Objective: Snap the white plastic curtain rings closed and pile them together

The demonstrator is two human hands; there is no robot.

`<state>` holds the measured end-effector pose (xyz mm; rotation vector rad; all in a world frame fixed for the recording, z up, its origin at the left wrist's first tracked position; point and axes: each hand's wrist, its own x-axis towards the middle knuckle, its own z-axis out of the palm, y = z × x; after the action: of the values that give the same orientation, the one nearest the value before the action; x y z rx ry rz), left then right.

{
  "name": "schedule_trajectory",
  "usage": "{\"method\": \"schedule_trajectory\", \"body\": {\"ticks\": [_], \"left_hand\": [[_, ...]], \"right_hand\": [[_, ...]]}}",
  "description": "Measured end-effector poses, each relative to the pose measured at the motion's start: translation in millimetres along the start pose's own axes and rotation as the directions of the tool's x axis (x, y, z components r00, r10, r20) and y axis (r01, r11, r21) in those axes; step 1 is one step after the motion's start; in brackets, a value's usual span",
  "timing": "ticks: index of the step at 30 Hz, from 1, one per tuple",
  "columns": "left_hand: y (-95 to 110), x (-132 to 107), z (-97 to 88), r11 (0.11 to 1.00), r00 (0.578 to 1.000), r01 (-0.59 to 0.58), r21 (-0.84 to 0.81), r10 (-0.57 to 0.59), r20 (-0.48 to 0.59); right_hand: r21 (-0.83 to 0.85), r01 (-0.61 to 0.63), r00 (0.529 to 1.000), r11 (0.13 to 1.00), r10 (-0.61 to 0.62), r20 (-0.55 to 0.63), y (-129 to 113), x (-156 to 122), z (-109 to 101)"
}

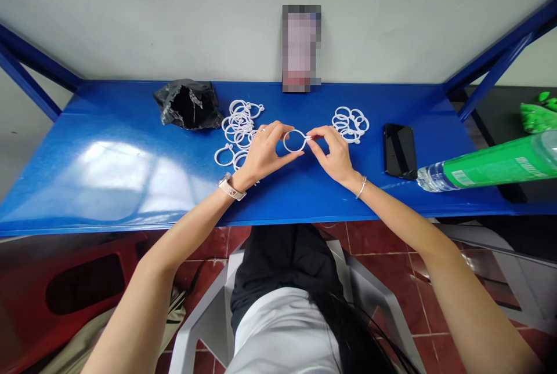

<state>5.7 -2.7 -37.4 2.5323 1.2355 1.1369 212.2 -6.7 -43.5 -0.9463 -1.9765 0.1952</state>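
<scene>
A white curtain ring (pixel 296 130), thin with a small eyelet, is held up between my two hands above the blue table. My left hand (pixel 266 152) is closed on its left side, fingers at the rim and thumb stretched beneath. At the eyelet on the right, my right hand (pixel 334 153) pinches with thumb and fingertips. A loose pile of similar white rings (pixel 238 123) lies beside my left hand, partly hidden by it. Behind my right hand is a smaller cluster of white rings (pixel 350 124).
A crumpled black plastic bag (pixel 189 105) stands open at the back left. One phone (pixel 399 151) lies on the blue table (pixel 130 188); a blurred upright device (pixel 300 49) leans on the wall. A green-labelled bottle (pixel 491 162) juts in from the right. Blue frame bars flank the table.
</scene>
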Motion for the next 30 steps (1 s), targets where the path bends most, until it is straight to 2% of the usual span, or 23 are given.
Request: {"method": "schedule_trajectory", "body": {"ticks": [9,19,27,30], "left_hand": [[0.4,-1.4,-0.1,0.999,0.999,-0.033,-0.032,0.033,-0.025],[3.3,-0.3,-1.5,0.998,1.000,-0.007,-0.058,0.007,0.002],[3.8,-1.1,-1.3,0.998,1.000,-0.012,-0.062,0.013,0.002],[3.9,-1.4,-1.0,0.998,1.000,-0.023,-0.063,0.023,-0.004]], "right_hand": [[0.014,0.005,1.000,1.000,-0.006,0.011,-1.2,1.9,-2.3],[0.026,-0.006,1.000,1.000,0.006,0.005,3.5,0.1,0.5],[0.021,0.062,0.998,0.998,-0.061,-0.028,3.8,-0.5,1.3],[0.030,0.046,0.999,0.999,-0.045,-0.019,4.1,-0.6,1.4]]}}
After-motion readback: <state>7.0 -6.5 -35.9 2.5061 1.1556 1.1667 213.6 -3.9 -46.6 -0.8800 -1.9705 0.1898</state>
